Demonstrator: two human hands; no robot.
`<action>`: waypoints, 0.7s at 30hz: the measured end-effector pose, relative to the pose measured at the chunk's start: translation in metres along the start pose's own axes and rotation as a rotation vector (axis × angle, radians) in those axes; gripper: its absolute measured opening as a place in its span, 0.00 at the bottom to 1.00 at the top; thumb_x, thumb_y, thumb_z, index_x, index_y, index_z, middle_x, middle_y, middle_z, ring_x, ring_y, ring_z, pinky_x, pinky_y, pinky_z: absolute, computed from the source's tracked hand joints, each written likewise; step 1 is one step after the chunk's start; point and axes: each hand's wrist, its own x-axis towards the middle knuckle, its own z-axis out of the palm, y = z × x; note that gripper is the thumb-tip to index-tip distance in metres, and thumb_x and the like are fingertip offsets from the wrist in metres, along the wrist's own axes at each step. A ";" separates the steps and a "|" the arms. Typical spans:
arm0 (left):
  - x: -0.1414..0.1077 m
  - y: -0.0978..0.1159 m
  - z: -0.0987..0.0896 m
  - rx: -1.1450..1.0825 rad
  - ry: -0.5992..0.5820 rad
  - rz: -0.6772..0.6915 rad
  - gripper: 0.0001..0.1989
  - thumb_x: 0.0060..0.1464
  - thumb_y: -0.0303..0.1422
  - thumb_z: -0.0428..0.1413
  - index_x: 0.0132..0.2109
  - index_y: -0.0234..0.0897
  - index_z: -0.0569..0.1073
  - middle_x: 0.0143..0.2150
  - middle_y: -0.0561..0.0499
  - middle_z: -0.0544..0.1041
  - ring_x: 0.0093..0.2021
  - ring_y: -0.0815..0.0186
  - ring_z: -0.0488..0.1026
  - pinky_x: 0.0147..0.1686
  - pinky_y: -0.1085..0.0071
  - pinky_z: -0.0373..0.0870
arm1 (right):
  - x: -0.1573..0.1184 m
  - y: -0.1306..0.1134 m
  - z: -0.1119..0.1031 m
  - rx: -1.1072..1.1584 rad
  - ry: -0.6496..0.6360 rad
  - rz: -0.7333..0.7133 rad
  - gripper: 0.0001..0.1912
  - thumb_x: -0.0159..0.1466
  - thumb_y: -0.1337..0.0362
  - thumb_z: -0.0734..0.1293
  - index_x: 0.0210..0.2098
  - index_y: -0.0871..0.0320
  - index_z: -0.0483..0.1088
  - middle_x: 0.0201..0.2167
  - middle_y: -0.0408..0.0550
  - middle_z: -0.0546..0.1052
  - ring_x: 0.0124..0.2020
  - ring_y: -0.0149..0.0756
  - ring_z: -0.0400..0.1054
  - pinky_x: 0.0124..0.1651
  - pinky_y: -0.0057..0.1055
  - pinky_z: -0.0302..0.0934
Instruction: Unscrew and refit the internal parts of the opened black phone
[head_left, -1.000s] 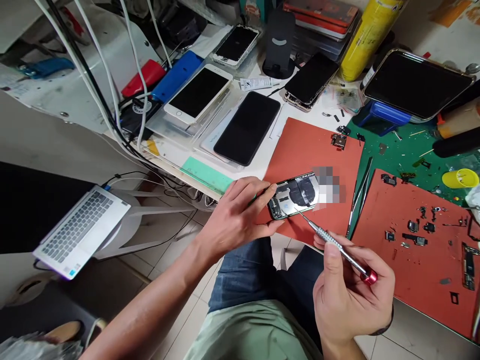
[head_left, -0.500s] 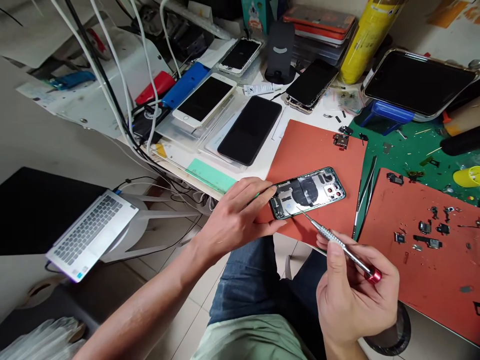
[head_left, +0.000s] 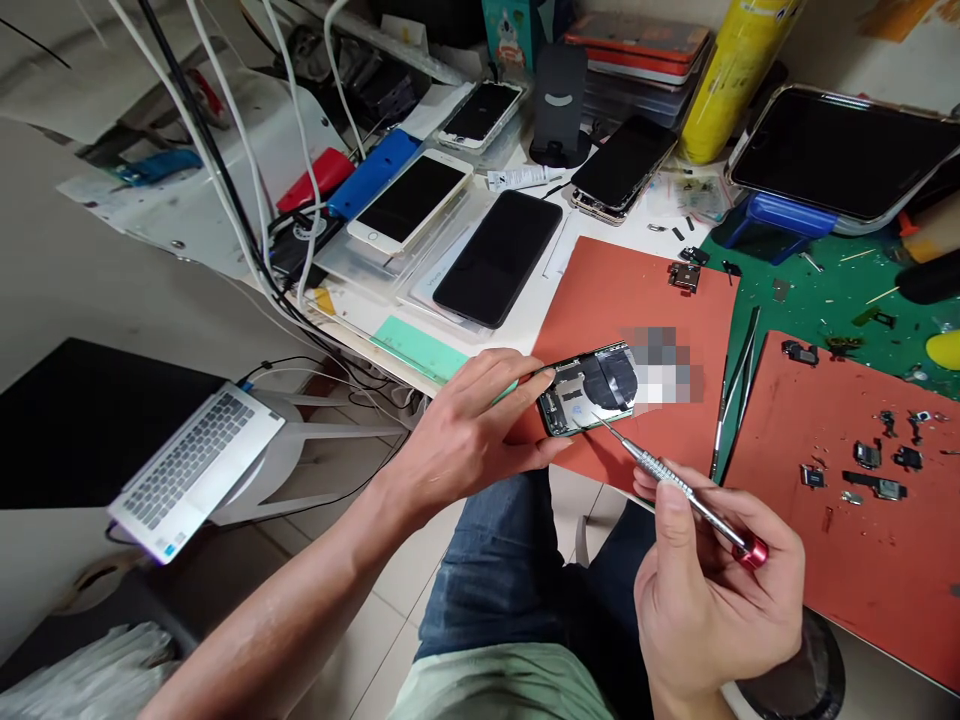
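Note:
An opened phone housing (head_left: 574, 390) lies on the left red mat (head_left: 637, 290), its silvery inside and a round black pad facing up. Blurred squares cover its far right end. My left hand (head_left: 487, 425) grips the near left end, fingers along the upper edge and thumb at the lower edge. In my right hand (head_left: 712, 580) is a slim metal screwdriver (head_left: 664, 476) with a red cap, held like a pen. Its tip points at the inside of the housing, close to the lower edge; whether it touches, I cannot tell.
Tweezers (head_left: 735, 390) lie between the left mat and the right red mat (head_left: 825, 560), which holds several small phone parts (head_left: 868, 455). A black phone (head_left: 499, 258) and a white phone (head_left: 410, 200) rest behind. A laptop (head_left: 199, 470) sits low at left.
The view has shifted slightly, so the mats' parts appear further right and the laptop a little lower. Both hands keep their hold on the housing and the screwdriver.

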 end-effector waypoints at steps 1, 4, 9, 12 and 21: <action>0.000 0.000 0.000 0.001 -0.004 0.002 0.30 0.64 0.40 0.70 0.66 0.37 0.72 0.57 0.34 0.82 0.56 0.48 0.81 0.58 0.47 0.81 | 0.000 0.000 0.000 0.003 -0.001 0.005 0.17 0.62 0.74 0.81 0.47 0.59 0.76 0.40 0.47 0.87 0.37 0.41 0.87 0.40 0.39 0.87; -0.001 -0.002 -0.001 0.006 -0.022 -0.001 0.29 0.65 0.41 0.69 0.67 0.38 0.72 0.58 0.35 0.82 0.57 0.48 0.81 0.58 0.47 0.81 | 0.001 0.001 0.000 0.017 0.002 0.011 0.17 0.62 0.74 0.81 0.47 0.59 0.76 0.40 0.47 0.87 0.37 0.41 0.87 0.40 0.38 0.87; -0.005 0.000 0.000 0.006 -0.017 -0.018 0.31 0.65 0.41 0.70 0.68 0.38 0.71 0.59 0.35 0.82 0.58 0.48 0.81 0.59 0.46 0.81 | 0.001 0.000 0.001 0.014 0.023 0.022 0.17 0.62 0.74 0.81 0.46 0.59 0.76 0.40 0.47 0.87 0.36 0.40 0.86 0.42 0.37 0.87; -0.007 0.005 0.002 0.018 0.003 -0.058 0.28 0.66 0.41 0.69 0.67 0.37 0.71 0.60 0.34 0.80 0.59 0.47 0.80 0.60 0.44 0.81 | -0.001 -0.001 0.002 0.009 0.036 0.053 0.16 0.62 0.71 0.81 0.46 0.59 0.76 0.40 0.47 0.87 0.34 0.39 0.86 0.41 0.37 0.86; -0.004 0.022 0.005 0.034 0.026 -0.190 0.25 0.66 0.33 0.67 0.65 0.35 0.71 0.59 0.38 0.80 0.60 0.48 0.78 0.61 0.47 0.80 | -0.004 -0.004 0.008 -0.049 0.099 0.053 0.16 0.61 0.68 0.83 0.44 0.60 0.77 0.38 0.46 0.88 0.33 0.35 0.86 0.42 0.26 0.83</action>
